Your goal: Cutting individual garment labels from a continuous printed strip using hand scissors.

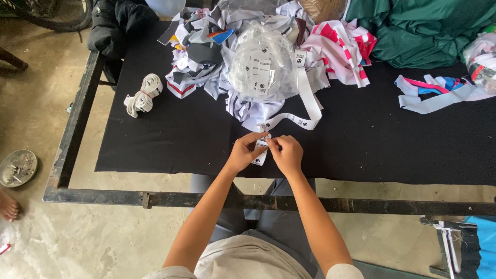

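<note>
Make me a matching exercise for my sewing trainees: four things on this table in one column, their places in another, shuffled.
Things:
1. small white label
2. clear bag of labels
3. green fabric
4. bundle of white elastic

Places:
A. far right of the table
B. between the left hand and right hand
C. left, alone on the black cloth
D. atop the scrap pile

Pairs: 1-B, 2-D, 3-A, 4-C

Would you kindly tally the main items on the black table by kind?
Clear bag of labels: 1
White label strip: 1
Rolled white band bundle: 1
Green cloth heap: 1
Small white label held between left hand and right hand: 1
Total: 5
</note>
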